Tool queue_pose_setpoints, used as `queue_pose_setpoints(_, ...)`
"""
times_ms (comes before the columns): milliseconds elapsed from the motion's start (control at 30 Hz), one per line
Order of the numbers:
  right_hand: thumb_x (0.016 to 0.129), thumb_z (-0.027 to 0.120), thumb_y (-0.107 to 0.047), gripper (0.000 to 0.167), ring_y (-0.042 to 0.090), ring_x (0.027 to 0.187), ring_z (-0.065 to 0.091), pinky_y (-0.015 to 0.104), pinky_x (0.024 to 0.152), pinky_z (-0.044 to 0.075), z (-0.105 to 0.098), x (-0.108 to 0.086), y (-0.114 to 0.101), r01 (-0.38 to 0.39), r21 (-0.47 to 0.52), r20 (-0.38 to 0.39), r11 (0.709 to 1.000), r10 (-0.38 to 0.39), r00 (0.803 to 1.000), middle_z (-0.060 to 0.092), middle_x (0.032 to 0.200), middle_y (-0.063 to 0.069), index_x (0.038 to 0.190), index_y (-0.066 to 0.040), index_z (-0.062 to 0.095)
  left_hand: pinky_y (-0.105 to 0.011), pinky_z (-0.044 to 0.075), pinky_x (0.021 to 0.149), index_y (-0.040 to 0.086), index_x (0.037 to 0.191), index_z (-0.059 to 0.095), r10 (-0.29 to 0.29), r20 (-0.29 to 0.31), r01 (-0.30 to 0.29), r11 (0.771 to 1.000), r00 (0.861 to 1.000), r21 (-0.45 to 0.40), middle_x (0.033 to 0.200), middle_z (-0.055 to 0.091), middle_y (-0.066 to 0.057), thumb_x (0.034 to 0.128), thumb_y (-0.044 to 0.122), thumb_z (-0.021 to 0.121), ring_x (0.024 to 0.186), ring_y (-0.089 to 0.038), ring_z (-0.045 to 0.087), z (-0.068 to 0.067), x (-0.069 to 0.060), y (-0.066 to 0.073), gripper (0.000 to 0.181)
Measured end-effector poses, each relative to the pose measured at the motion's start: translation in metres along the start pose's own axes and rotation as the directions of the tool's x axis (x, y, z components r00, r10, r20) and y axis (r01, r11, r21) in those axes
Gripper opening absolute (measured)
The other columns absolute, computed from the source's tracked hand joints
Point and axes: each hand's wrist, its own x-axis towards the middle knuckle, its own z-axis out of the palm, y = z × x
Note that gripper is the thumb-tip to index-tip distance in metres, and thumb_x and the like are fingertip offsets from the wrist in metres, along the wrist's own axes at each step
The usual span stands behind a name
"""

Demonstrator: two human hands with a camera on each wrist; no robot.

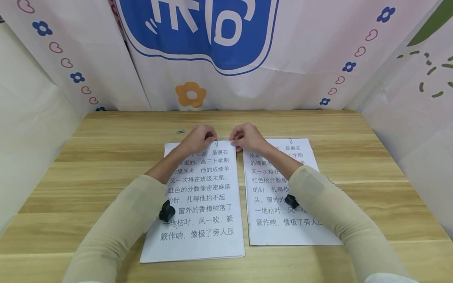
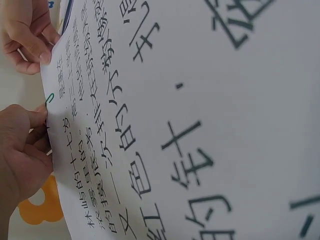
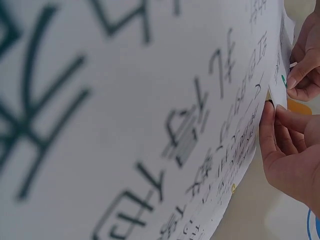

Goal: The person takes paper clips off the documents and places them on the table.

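Observation:
A stack of printed sheets (image 1: 205, 245) lies on the table, with a green paper clip (image 1: 216, 143) on its top edge. My left hand (image 1: 199, 139) pinches the clip at that edge, its thumb close against the wire in the left wrist view. Just to the right, my right hand (image 1: 249, 137) pinches the stack's top right corner between thumb and fingers. A second printed stack (image 1: 283, 236) lies alongside, partly under my right forearm, with a paper clip (image 1: 291, 140) on its top edge; that clip looks yellow (image 3: 233, 188) in the right wrist view.
One loose paper clip (image 1: 181, 132) lies on the wooden table (image 1: 106, 157) behind the left stack. A white printed curtain (image 1: 301, 70) hangs along the table's back edge, and pale sheets enclose both sides. Small black devices (image 1: 167, 212) are strapped at both wrists.

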Motion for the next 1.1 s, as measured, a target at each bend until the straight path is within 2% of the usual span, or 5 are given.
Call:
queue_pose_setpoints(233,0.093,0.07,0.009,0.006,0.024,0.07,0.068,0.032,0.069,0.062,-0.0005,-0.001,-0.0003,-0.006,0.0,-0.004,1.0,0.006,1.0,0.07,0.087,0.017,0.098,0.006,0.071,-0.034,0.052,0.08,-0.001,0.1,0.069,-0.03,-0.001,0.03,1.0,1.0,-0.006,0.094,0.064,-0.014,0.1043,0.001,0.056,0.087,-0.025,0.059,0.0011,0.0001,0.0016,0.014)
queue_pose_setpoints(767,0.093,0.07,0.008,0.006,0.022,0.069,0.069,0.031,0.069,0.062,-0.0016,-0.0009,0.0011,-0.009,-0.01,-0.003,1.0,0.009,1.0,0.071,0.088,0.017,0.099,0.006,0.071,-0.034,0.052,0.084,-0.001,0.101,0.07,-0.061,0.004,0.061,0.997,0.998,-0.038,0.098,0.065,-0.014,0.1049,0.003,0.056,0.092,-0.026,0.061,0.0009,-0.0001,0.0006,0.015)
queue_pose_setpoints(1100,0.093,0.07,0.008,0.007,0.02,0.068,0.068,0.03,0.069,0.062,-0.0007,-0.001,-0.0009,-0.01,-0.008,-0.008,1.0,0.01,1.0,0.07,0.087,0.016,0.101,0.007,0.071,-0.032,0.052,0.08,-0.001,0.102,0.07,-0.047,-0.008,0.046,0.997,0.999,-0.066,0.099,0.066,-0.014,0.1046,0.004,0.058,0.089,-0.025,0.06,-0.0027,-0.0051,-0.0029,0.014)
